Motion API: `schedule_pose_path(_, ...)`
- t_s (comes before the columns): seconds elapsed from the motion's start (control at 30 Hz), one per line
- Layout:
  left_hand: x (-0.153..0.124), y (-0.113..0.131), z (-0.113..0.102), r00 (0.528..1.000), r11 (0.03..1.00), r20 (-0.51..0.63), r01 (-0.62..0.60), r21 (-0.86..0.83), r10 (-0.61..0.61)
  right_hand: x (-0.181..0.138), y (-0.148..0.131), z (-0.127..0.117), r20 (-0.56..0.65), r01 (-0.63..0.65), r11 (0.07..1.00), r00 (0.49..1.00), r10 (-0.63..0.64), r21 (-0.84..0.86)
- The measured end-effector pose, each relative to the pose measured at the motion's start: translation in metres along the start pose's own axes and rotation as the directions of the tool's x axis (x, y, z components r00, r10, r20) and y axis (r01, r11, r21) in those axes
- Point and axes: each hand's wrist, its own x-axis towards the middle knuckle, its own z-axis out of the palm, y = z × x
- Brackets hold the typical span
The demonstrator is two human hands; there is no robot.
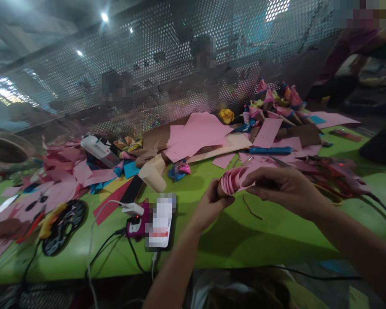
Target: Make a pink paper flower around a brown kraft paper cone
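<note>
1. At the centre of the clock, above the green table (231, 249), my left hand (210, 204) wraps around a roll of pleated pink paper (232, 180), and my right hand (283, 186) pinches its right end.
2. Around it, loose pink sheets (199, 133) crowd eleven o'clock; a blue cutter (270, 150) lies between one and two, and a pink glue gun (344, 174) at three, just beyond my right hand.
3. Toward eight o'clock, a phone (162, 221) and a magenta power block (138, 225) with cables take up the surface; a cream roll (152, 174) lies at nine.
4. At twelve o'clock, beyond the paper, a perforated panel (193, 77) closes off the far side. My clearest room is at six, bare green down to the near edge, with one thin yellowish strip (252, 209) between four and five.
5. I count one phone, one blue cutter, one cream roll and one yellow paper flower (226, 115) at twelve; the pink sheets overlap too much to count.
</note>
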Motion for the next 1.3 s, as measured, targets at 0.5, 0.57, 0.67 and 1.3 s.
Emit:
schedule_pose_path(0.5,0.006,-0.015,-0.006,0.982,0.917,0.05,-0.188,0.351,0.183,-0.002,-0.005,0.023,-0.12,-0.027,0.973,0.993,0.0,-0.227)
schedule_pose_path(0.57,0.004,-0.013,-0.005,0.984,0.903,0.046,-0.177,0.39,0.173,-0.002,-0.004,0.023,-0.124,-0.033,0.972,0.992,0.004,-0.233)
schedule_pose_path(0.67,0.001,-0.008,-0.003,0.983,0.881,0.041,-0.177,0.439,0.177,-0.003,-0.003,0.024,-0.129,-0.041,0.969,0.992,0.009,-0.245)
schedule_pose_path(1.3,-0.003,-0.002,-0.002,0.972,0.843,0.072,-0.23,0.486,0.224,-0.002,-0.003,0.027,-0.137,-0.064,0.969,0.99,0.032,-0.238)
